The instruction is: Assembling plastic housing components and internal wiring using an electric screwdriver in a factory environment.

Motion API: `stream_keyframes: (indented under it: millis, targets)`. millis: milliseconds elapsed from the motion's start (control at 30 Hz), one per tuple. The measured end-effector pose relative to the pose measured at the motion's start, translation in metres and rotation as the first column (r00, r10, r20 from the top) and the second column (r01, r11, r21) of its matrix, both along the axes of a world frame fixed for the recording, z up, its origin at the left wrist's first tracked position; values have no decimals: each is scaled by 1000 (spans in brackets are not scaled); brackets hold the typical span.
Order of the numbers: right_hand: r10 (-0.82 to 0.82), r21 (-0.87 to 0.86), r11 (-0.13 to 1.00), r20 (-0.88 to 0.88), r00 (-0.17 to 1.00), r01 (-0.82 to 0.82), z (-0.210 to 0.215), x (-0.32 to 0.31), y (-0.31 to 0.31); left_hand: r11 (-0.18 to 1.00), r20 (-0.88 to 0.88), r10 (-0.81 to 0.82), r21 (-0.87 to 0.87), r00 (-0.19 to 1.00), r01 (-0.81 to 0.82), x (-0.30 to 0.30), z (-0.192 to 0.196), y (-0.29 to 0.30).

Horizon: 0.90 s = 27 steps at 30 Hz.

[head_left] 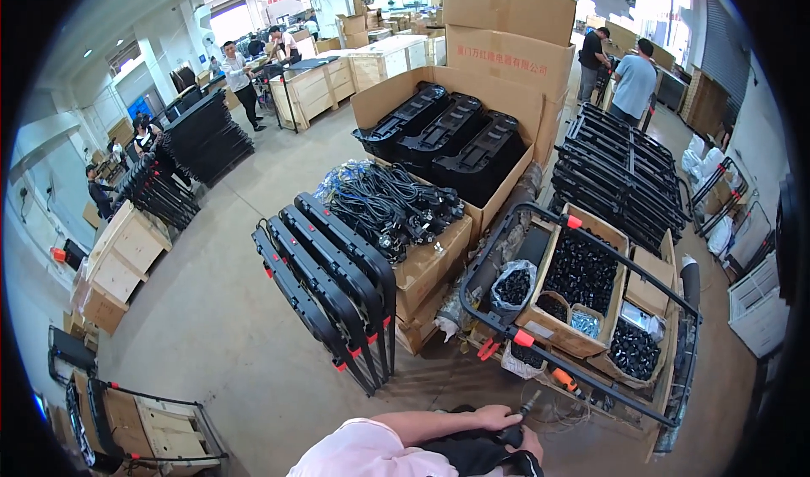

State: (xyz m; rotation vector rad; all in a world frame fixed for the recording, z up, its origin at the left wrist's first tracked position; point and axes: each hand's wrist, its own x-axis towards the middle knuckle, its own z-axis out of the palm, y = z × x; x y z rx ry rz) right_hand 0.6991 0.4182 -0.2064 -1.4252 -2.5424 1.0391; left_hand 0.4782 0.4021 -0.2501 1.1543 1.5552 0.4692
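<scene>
warehouse floor (211, 325) spreads grey around cardboard boxes (506, 30) and black frames (337, 283). at the lower edge the left hand (496, 416) rests, fingers curled, on a black part (472, 453); the right hand (531, 445) grips what may be a power screwdriver (516, 426) beside it.

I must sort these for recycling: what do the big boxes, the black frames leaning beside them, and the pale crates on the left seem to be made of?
Boxes: brown corrugated cardboard, matte, with folded flaps. Frames: probably metal tube with black panels, slightly glossy; the red clips look plastic. Crates: pale unfinished wood, plank edges visible.
</scene>
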Motion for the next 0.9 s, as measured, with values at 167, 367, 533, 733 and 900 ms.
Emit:
stream_keyframes:
  millis: [167,367,533,733,900]
  targets:
    - [-290,-7,957,-28,956,290,6,58,5,978,-70,-188,85,980,193,23,22,33]
    - [-711,-67,703,-116,694,708,-26,152,37,905,-105,-394,127,913,406,74,11,84]
    - [-777,6,623,-108,620,782,-15,193,110,906,-43,-399,131,916,402,117,53,142]
    - [-819,-28,571,45,572,820,-32,270,188,922,53,-369,149,928,358,203,115,221]
    - [-781,-62,607,135,609,792,-63,307,243,913,-12,-164,377,986,157,236,120,288]
